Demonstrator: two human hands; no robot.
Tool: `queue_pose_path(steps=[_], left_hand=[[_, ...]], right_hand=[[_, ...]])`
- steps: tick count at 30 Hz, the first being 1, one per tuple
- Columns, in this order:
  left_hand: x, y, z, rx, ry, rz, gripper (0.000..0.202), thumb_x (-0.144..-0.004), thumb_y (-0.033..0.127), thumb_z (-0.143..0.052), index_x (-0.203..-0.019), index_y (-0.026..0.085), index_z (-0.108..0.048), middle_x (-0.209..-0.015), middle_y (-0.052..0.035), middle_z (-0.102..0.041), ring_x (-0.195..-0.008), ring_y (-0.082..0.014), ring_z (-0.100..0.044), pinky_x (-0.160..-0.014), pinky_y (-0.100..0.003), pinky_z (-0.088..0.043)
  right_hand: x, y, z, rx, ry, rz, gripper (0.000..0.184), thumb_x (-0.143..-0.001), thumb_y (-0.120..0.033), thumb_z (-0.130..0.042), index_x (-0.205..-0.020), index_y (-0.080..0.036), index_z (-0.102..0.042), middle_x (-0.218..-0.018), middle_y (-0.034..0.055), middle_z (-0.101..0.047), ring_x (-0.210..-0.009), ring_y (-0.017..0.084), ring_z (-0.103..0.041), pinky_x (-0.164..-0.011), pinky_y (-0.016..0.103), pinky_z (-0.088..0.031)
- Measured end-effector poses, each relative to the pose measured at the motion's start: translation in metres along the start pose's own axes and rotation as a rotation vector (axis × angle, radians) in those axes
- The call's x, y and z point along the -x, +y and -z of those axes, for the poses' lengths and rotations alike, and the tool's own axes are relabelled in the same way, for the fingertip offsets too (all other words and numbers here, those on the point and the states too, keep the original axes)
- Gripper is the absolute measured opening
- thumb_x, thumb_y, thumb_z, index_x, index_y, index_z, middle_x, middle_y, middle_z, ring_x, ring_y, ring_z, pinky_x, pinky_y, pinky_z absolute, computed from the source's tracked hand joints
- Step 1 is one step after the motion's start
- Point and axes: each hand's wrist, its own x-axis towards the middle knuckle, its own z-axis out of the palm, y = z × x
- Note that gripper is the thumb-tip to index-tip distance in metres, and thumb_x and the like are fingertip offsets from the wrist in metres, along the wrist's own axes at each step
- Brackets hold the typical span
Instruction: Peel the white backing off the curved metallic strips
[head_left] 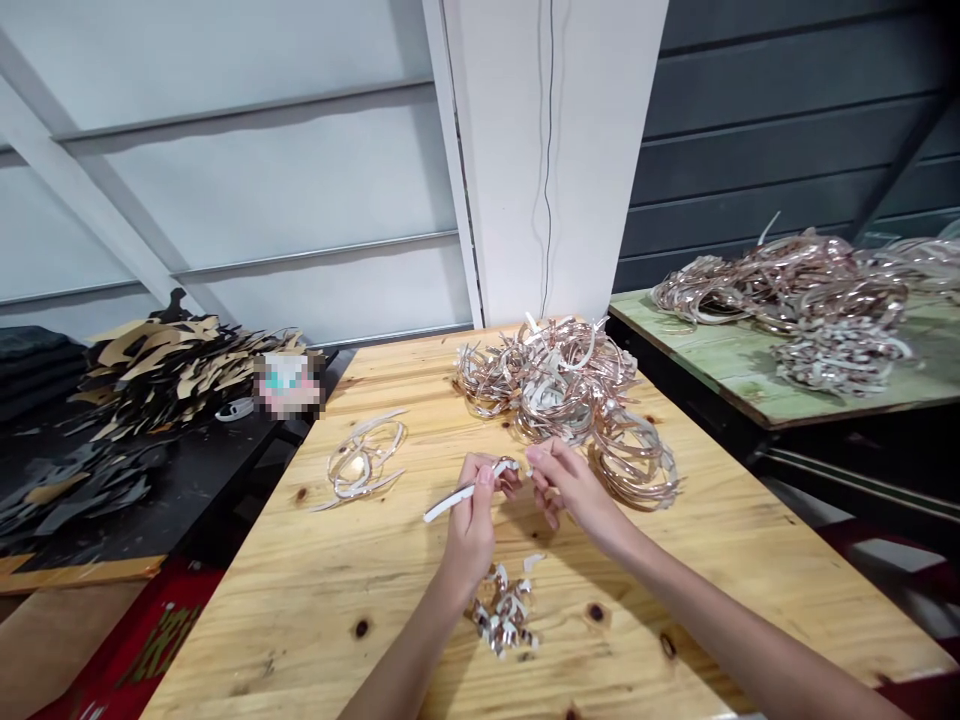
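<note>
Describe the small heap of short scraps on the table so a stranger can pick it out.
On the wooden table, find the left hand. Just below it lies a small heap of scraps. Unlike the big tangle of long strips beyond, its pieces are short and curled.

Left hand (472, 525): fingers curled closed, thumb pressed against them.
Right hand (570, 485): fingers loosely bent, tips just beside the left hand.
Left forearm (409, 670): bare, rising from the bottom edge.
Right forearm (739, 630): bare, slanting in from lower right.
</note>
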Motion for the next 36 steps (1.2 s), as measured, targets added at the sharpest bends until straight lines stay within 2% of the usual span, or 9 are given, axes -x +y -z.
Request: queue_pose_path(steps=[3,6,11,14,19,24,27,31,36], left_hand=[[0.003,0.001,0.0,-0.018,-0.031,-0.026,0.033,-0.106,0.046,-0.039,-0.093,0.021,-0.057,-0.09,-0.004,-0.057,-0.086,-0.0182,-0.055,-0.085,-0.032,-0.046],[0.003,0.002,-0.001,-0.015,-0.08,-0.012,0.036,-0.104,0.048,-0.04,-0.088,0.02,-0.056,-0.085,-0.0031,-0.054,-0.082,-0.0181,-0.051,-0.08,-0.03,-0.044],[0.0,0.002,-0.002,-0.162,-0.125,0.067,0.038,-0.101,0.049,-0.048,-0.076,0.02,-0.048,-0.073,0.0014,-0.043,-0.071,-0.0152,-0.04,-0.067,-0.027,-0.036],[-0.001,-0.001,-0.004,-0.232,-0.114,0.123,0.04,-0.102,0.048,-0.046,-0.073,0.021,-0.045,-0.071,0.0023,-0.043,-0.069,-0.0148,-0.04,-0.065,-0.026,-0.035],[-0.002,-0.004,-0.006,-0.229,-0.15,0.112,0.042,-0.104,0.047,-0.037,-0.073,0.02,-0.047,-0.072,0.0013,-0.049,-0.072,-0.0154,-0.046,-0.069,-0.026,-0.038],[-0.002,-0.011,-0.005,-0.102,-0.148,0.124,0.041,-0.103,0.05,-0.04,-0.077,0.02,-0.05,-0.076,0.0004,-0.051,-0.074,-0.0156,-0.048,-0.072,-0.026,-0.041],[-0.003,-0.016,-0.005,-0.006,-0.133,0.134,0.04,-0.102,0.051,-0.043,-0.08,0.019,-0.052,-0.078,0.0,-0.051,-0.075,-0.0155,-0.049,-0.074,-0.027,-0.044],[-0.004,-0.017,-0.004,0.09,-0.134,0.13,0.039,-0.103,0.049,-0.044,-0.08,0.019,-0.053,-0.081,-0.0022,-0.056,-0.081,-0.0166,-0.054,-0.081,-0.029,-0.047],[-0.005,-0.016,-0.006,0.179,-0.105,0.134,0.039,-0.102,0.048,-0.046,-0.077,0.018,-0.053,-0.083,-0.0041,-0.061,-0.085,-0.0177,-0.059,-0.085,-0.031,-0.05]], right_hand=[[0.002,0.008,0.0,0.223,-0.079,0.067,0.039,-0.093,-0.059,-0.061,-0.081,-0.023,-0.052,-0.055,-0.0059,-0.053,-0.038,0.012,-0.047,-0.034,0.022,-0.034],[0.006,0.009,0.0,0.321,-0.136,0.157,0.036,-0.101,-0.053,-0.051,-0.083,-0.022,-0.055,-0.059,-0.0037,-0.056,-0.043,0.013,-0.053,-0.041,0.024,-0.039],[0.011,0.003,-0.003,0.556,-0.112,0.334,0.028,-0.101,-0.034,-0.052,-0.076,-0.022,-0.051,-0.063,-0.0027,-0.056,-0.055,0.014,-0.051,-0.054,0.026,-0.036],[0.011,0.003,-0.003,0.58,-0.122,0.355,0.029,-0.101,-0.031,-0.05,-0.073,-0.021,-0.05,-0.064,-0.0025,-0.055,-0.059,0.014,-0.049,-0.057,0.026,-0.035],[0.007,0.006,0.001,0.354,-0.172,0.248,0.027,-0.099,-0.033,-0.049,-0.075,-0.021,-0.053,-0.063,-0.0031,-0.054,-0.056,0.013,-0.047,-0.055,0.026,-0.036],[0.002,0.005,0.001,0.155,-0.128,0.156,0.024,-0.092,-0.028,-0.05,-0.07,-0.021,-0.053,-0.058,-0.0041,-0.051,-0.051,0.012,-0.043,-0.051,0.026,-0.032],[0.001,0.0,-0.002,-0.025,-0.086,0.072,0.024,-0.088,-0.031,-0.055,-0.066,-0.021,-0.052,-0.057,-0.0041,-0.05,-0.048,0.011,-0.044,-0.048,0.025,-0.031],[0.003,-0.009,-0.006,-0.317,-0.032,-0.012,0.028,-0.082,-0.032,-0.066,-0.064,-0.021,-0.049,-0.053,-0.0072,-0.039,-0.047,0.01,-0.041,-0.047,0.023,-0.03],[0.003,-0.015,-0.003,-0.571,0.001,-0.085,0.034,-0.082,-0.025,-0.067,-0.059,-0.021,-0.043,-0.052,-0.0081,-0.031,-0.049,0.009,-0.037,-0.05,0.023,-0.038]])
